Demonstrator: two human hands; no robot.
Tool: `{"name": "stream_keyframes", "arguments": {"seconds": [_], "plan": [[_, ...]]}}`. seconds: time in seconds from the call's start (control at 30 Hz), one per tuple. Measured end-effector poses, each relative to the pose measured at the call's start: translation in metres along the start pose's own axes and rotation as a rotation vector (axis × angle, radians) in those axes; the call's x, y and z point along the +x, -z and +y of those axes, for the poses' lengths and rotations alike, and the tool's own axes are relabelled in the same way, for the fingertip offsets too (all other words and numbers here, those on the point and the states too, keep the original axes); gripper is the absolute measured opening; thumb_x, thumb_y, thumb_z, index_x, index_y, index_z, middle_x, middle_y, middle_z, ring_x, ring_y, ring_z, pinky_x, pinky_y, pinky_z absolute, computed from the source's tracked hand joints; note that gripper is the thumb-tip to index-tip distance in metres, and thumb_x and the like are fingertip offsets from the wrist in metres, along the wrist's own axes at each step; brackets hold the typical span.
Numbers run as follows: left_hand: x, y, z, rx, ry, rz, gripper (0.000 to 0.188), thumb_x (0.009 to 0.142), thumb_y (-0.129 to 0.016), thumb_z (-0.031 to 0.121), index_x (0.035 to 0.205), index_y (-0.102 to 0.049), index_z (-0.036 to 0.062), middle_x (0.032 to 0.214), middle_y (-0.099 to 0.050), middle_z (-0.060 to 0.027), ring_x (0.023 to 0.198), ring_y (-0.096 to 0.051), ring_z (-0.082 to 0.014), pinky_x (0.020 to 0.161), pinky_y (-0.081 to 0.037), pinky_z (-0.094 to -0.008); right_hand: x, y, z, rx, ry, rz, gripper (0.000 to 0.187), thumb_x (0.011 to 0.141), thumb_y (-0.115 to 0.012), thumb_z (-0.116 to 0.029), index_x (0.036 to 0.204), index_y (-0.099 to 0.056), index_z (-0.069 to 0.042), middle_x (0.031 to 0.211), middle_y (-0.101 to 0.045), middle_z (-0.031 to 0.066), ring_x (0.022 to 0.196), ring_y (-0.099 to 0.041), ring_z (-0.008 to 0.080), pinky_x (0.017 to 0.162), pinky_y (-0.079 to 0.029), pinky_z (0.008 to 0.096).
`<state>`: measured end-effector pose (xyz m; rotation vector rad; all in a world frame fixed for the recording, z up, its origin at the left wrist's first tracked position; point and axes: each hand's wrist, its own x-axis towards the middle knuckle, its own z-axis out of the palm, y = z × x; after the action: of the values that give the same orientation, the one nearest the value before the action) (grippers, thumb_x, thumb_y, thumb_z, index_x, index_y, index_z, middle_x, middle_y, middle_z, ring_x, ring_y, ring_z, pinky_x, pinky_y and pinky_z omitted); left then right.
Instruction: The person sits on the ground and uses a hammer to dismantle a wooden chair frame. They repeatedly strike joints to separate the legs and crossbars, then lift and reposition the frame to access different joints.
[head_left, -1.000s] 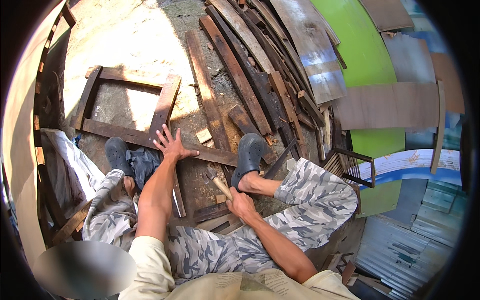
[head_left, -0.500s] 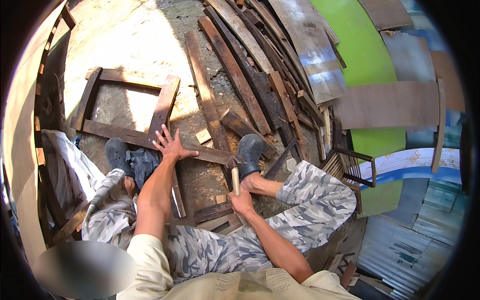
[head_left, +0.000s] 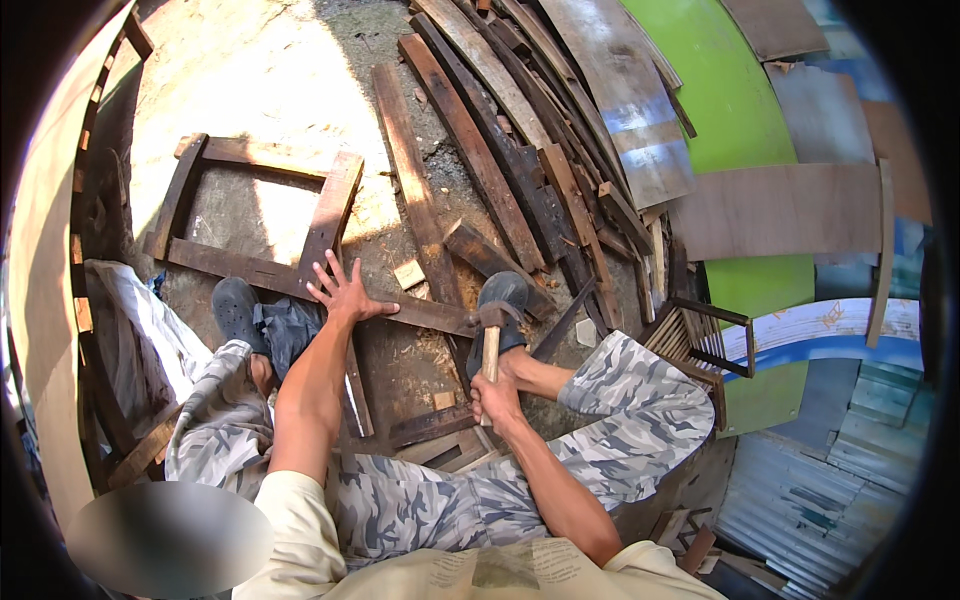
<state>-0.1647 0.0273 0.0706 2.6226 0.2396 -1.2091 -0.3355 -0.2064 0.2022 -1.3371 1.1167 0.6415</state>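
Observation:
A dark wooden frame [head_left: 245, 266] lies on the ground, its long rail running right toward my right foot. My left hand [head_left: 345, 294] is spread flat on that rail, close to where a crosspiece [head_left: 326, 215] joins it. In my right hand [head_left: 495, 398] is a hammer [head_left: 490, 350], gripped by its pale wooden handle. The hammer's dark head is just beyond the rail's right end, in front of my dark clog [head_left: 503, 292]. Whether the head touches the clog or the rail I cannot tell.
Long boards and beams [head_left: 480, 150] are stacked at the far right. A small slatted wooden piece [head_left: 700, 337] stands beside my right knee. Beyond it are green panels [head_left: 740, 110] and corrugated sheets [head_left: 800, 510]. A small wood block [head_left: 408, 273] lies past the rail.
My right hand has moved the hammer slightly right and up, so its head has come away from the rail's end toward my clog. The left hand stays in place on the rail.

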Motion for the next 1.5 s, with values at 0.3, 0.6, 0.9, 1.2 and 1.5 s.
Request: {"name": "stream_keyframes", "arguments": {"seconds": [0.3, 0.6, 0.9, 1.2, 1.5], "plan": [[0.0, 0.005, 0.006, -0.001, 0.009, -0.002, 0.148, 0.047, -0.079, 0.083, 0.162, -0.008, 0.0224, 0.158, 0.032, -0.0237, 0.143, 0.032, -0.0493, 0.108, 0.011, -0.0745, 0.01, -0.006, 0.051, -0.036, -0.248, -0.098, 0.014, 0.089, -0.058, -0.008, 0.099, -0.051, -0.002, 0.064, -0.053, 0.0066, 0.044, -0.051, 0.0173, 0.037, -0.04, 0.0343], [-0.004, 0.01, 0.008, -0.001, 0.006, -0.001, 0.145, 0.05, -0.079, 0.081, 0.162, -0.008, 0.0211, 0.16, 0.029, -0.0232, 0.144, 0.029, -0.0492, 0.109, 0.009, -0.0739, -0.006, -0.004, 0.01, -0.02, 0.103, 0.112, 0.007, 0.092, -0.055, -0.007, 0.09, -0.049, -0.006, 0.064, -0.05, 0.0031, 0.043, -0.047, 0.0139, 0.037, -0.039, 0.0321], [-0.006, 0.001, 0.001, 0.01, -0.028, 0.066, 0.148, 0.047, -0.075, 0.087, 0.161, -0.01, 0.0202, 0.16, 0.026, -0.0267, 0.144, 0.027, -0.0524, 0.108, 0.009, -0.075, -0.008, 0.001, 0.033, -0.006, -0.066, 0.036, 0.008, 0.09, -0.057, -0.008, 0.093, -0.05, -0.006, 0.063, -0.05, 0.0041, 0.044, -0.049, 0.0165, 0.038, -0.04, 0.0345], [-0.013, -0.032, -0.01, 0.35, -0.605, 0.251, 0.099, 0.07, -0.074, 0.07, 0.148, -0.042, 0.0186, 0.139, -0.052, -0.0115, 0.14, -0.038, -0.0278, 0.119, -0.018, -0.055, -0.011, 0.015, -0.006, 0.036, 0.017, 0.084, 0.008, 0.09, -0.056, -0.01, 0.095, -0.052, -0.006, 0.065, -0.052, 0.0034, 0.043, -0.051, 0.015, 0.037, -0.042, 0.0327], [-0.001, -0.021, 0.013, 0.36, -0.725, 0.396, 0.077, 0.076, -0.075, 0.059, 0.132, -0.052, 0.011, 0.116, -0.059, -0.0118, 0.116, -0.053, -0.0284, 0.106, -0.034, -0.0462, -0.005, 0.038, -0.001, 0.079, 0.073, 0.192, 0.005, 0.09, -0.055, -0.01, 0.09, -0.052, -0.006, 0.063, -0.052, 0.004, 0.041, -0.049, 0.015, 0.036, -0.04, 0.0319]]}}
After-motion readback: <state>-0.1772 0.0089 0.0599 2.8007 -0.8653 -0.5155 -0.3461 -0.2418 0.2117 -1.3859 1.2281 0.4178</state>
